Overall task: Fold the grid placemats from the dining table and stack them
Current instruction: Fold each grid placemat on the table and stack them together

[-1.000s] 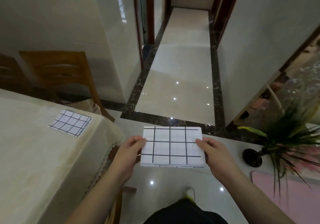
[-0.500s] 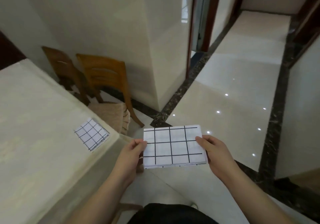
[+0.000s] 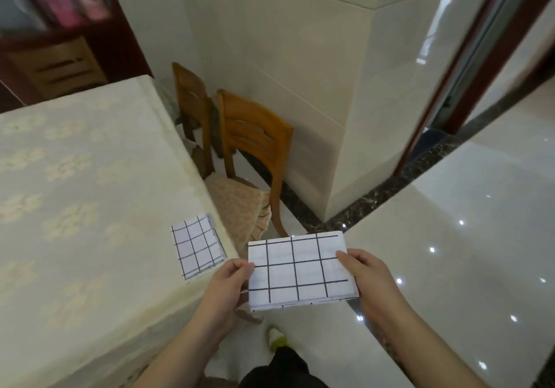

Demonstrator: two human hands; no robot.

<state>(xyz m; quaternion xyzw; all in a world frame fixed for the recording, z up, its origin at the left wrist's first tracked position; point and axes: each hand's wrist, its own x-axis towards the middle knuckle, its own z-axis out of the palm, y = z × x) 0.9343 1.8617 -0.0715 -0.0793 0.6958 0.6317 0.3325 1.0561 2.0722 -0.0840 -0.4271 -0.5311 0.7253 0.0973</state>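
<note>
Nearer now than a moment ago, the table (image 3: 75, 177) carries one folded placemat (image 3: 197, 246) just left of the left hand (image 3: 228, 288). Both hands' fingers (image 3: 345, 257) pinch a second folded placemat (image 3: 300, 270) by its side edges, the right hand (image 3: 372, 279) opposite, in the air beside the table.
</note>
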